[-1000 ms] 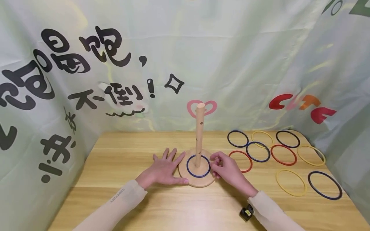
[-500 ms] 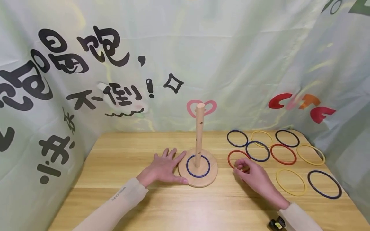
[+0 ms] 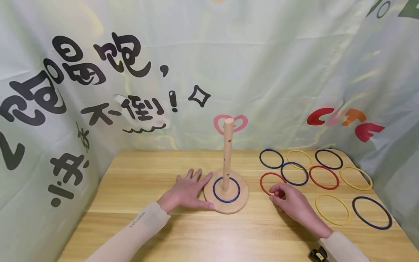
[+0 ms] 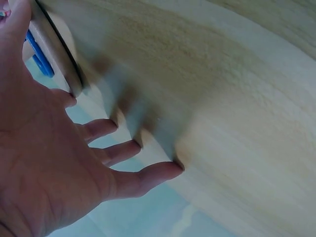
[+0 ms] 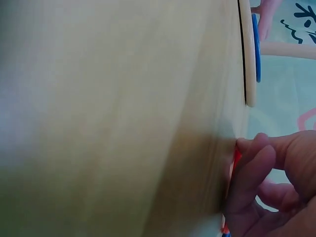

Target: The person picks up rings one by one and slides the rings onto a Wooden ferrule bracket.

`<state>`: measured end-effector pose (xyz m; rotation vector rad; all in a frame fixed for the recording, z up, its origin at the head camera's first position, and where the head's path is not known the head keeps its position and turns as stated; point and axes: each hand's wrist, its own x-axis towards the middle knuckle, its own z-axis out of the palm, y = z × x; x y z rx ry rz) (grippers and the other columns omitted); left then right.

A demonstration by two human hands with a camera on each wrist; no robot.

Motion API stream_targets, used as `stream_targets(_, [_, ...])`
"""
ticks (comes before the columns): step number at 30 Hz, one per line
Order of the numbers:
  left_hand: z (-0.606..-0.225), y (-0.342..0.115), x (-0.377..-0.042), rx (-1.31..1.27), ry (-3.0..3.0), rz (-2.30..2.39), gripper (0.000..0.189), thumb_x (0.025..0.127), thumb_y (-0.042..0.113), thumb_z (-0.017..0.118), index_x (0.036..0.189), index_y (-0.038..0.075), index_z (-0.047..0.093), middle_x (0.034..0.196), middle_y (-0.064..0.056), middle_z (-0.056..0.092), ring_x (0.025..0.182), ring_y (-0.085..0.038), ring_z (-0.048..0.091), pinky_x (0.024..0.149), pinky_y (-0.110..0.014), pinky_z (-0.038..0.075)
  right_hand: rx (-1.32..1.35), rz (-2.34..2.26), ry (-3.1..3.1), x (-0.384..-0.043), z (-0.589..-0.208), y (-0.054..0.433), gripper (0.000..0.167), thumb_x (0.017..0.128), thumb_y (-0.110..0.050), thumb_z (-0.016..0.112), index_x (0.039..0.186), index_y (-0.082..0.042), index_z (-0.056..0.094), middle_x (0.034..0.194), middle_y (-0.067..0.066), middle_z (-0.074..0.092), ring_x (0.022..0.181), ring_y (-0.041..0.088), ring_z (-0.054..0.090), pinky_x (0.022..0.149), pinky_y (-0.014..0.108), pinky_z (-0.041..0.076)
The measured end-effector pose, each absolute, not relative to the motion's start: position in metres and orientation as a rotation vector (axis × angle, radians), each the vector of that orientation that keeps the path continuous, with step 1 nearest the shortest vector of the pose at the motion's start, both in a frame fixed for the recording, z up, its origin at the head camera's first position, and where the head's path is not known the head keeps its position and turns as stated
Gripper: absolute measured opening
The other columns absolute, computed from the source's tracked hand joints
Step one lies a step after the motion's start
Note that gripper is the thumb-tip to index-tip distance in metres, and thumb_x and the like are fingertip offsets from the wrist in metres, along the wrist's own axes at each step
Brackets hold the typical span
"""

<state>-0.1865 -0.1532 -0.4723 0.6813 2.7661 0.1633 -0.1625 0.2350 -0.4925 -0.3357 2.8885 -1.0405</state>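
My left hand (image 3: 183, 193) lies with fingers spread on the tabletop, its thumb and index finger touching the left rim of a round wooden base (image 3: 209, 198). From that base rises an upright wooden peg (image 3: 227, 156). Around the peg's foot, flat on the base, lies a blue ring (image 3: 226, 201). To the right, my right hand (image 3: 294, 203) pinches the near edge of a red ring (image 3: 266, 175) between thumb and fingers, while the ring lies on the table. In the right wrist view a bit of the red ring (image 5: 237, 157) shows at the fingertips; the rest is mostly hidden.
Several more rings lie at the right: two blue ones (image 3: 271, 149) (image 3: 294, 184), another red ring (image 3: 324, 188), yellow rings (image 3: 332, 223) and dark rings (image 3: 372, 227). Some overlap. A printed curtain (image 3: 271, 91) closes off the table's (image 3: 144, 163) back and sides.
My right hand has left the wooden base's right side, moved right to the red ring and taken hold of its near edge. The left hand and the blue ring on the base have stayed.
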Motion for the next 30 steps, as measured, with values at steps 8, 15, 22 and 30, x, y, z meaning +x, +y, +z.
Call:
stream_targets(8, [-0.472, -0.152, -0.187, 0.682, 2.768, 0.144, 0.122, 0.083, 0.093, 0.063, 0.177, 0.029, 0.02, 0.177, -0.023, 0.023, 0.157, -0.058, 0.024, 0.105, -0.087, 0.031, -0.408, -0.962, 2.912, -0.165, -0.489, 0.231, 0.007, 0.1, -0.008, 0.08, 0.096, -0.012, 0.075, 0.083, -0.006, 0.062, 0.07, 0.012, 0.056, 0.067, 0.033, 0.047])
stream_targets(15, [-0.471, -0.152, -0.185, 0.683, 2.756, 0.148, 0.121, 0.085, 0.091, 0.063, 0.178, 0.028, 0.019, 0.177, -0.023, 0.021, 0.157, -0.059, 0.023, 0.105, -0.088, 0.03, -0.457, -0.942, 2.926, -0.159, -0.486, 0.229, 0.011, 0.094, -0.005, 0.08, 0.09, -0.014, 0.074, 0.083, -0.007, 0.064, 0.075, 0.011, 0.056, 0.068, 0.031, 0.049])
stream_targets(22, [-0.472, -0.151, -0.185, 0.665, 2.757, 0.12, 0.121, 0.086, 0.091, 0.062, 0.178, 0.027, 0.016, 0.178, -0.023, 0.019, 0.158, -0.058, 0.021, 0.106, -0.087, 0.03, -0.493, -0.998, 2.958, -0.152, -0.48, 0.231, 0.011, 0.09, -0.005, 0.081, 0.092, -0.013, 0.075, 0.083, -0.012, 0.068, 0.073, 0.005, 0.06, 0.066, 0.027, 0.051])
stream_targets(30, [-0.475, -0.151, -0.185, 0.668, 2.763, 0.116, 0.121, 0.085, 0.093, 0.061, 0.178, 0.027, 0.017, 0.177, -0.024, 0.022, 0.157, -0.058, 0.023, 0.106, -0.086, 0.032, -0.564, -1.066, 3.043, -0.142, -0.469, 0.228, 0.02, 0.087, 0.003, 0.079, 0.099, -0.013, 0.077, 0.089, -0.004, 0.072, 0.067, 0.002, 0.057, 0.059, 0.026, 0.049])
